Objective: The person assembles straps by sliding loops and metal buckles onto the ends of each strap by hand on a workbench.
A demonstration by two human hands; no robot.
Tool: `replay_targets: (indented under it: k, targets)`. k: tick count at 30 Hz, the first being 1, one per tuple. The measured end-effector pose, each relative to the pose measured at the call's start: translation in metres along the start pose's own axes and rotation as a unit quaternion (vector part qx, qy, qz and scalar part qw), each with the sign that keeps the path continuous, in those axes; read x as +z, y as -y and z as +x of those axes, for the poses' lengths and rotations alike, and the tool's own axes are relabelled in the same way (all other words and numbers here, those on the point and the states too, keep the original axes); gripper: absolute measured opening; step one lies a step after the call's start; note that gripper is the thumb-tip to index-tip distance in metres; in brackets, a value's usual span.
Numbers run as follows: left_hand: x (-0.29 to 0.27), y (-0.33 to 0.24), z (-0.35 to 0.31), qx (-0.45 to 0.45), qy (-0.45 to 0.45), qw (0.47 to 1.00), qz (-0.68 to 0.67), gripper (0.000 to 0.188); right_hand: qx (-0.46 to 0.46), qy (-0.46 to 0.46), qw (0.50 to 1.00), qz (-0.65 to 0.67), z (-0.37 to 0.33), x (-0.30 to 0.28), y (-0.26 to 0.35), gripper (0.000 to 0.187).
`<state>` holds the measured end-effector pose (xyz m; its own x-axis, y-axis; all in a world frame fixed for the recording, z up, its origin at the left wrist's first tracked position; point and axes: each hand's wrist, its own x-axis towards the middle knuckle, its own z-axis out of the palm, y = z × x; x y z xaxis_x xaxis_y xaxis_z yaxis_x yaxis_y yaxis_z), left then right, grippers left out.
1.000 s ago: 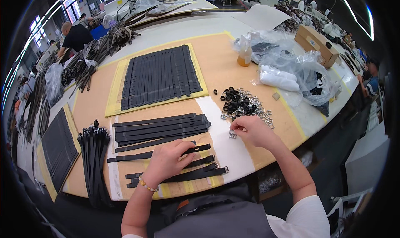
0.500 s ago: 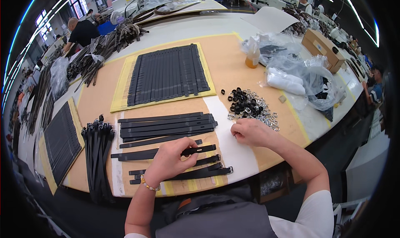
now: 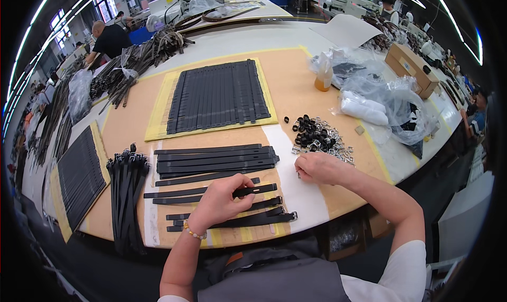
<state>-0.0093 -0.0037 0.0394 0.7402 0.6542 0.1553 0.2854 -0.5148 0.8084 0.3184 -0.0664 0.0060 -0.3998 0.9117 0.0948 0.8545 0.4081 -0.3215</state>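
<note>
My left hand (image 3: 224, 199) is closed around a black strap (image 3: 265, 188), its thumb and index finger pinching near the end with a small slot. That end juts out to the right of the fingers. My right hand (image 3: 323, 168) hovers beside a pile of silver buckles (image 3: 338, 150) and black loops (image 3: 311, 132), fingertips pinched. A tiny bit of something shows under them, too small to name. Below the left hand lie a few straps with buckles (image 3: 282, 216) on their right ends. Above it, a stack of plain black straps (image 3: 216, 162) lies flat.
A yellow-edged board (image 3: 150, 133) bears rows of black straps, with a second board (image 3: 64, 225) at left. Near it hangs a bundle of buckled straps (image 3: 127, 191) over the table edge. A bottle of amber liquid (image 3: 323, 80), plastic bags (image 3: 406, 109) and a cardboard box (image 3: 409, 69) stand at right.
The whole view has shifted slightly right. Both hands keep nearly the same poses, the left on the strap and the right beside the buckle pile.
</note>
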Motion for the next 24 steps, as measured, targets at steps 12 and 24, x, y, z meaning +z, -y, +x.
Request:
replay_targets:
  k: [12, 24]
  targets:
    - [0.003, 0.004, 0.0, 0.007, -0.007, 1.0, 0.009, 0.023, -0.002, 0.107, 0.99, -0.092, 0.016, -0.012, 0.007, 0.015]
    - [-0.004, 0.01, 0.0, 0.013, -0.033, 0.999, -0.017, 0.024, 0.171, -0.033, 0.835, 0.522, -0.001, -0.003, 0.045, 0.013]
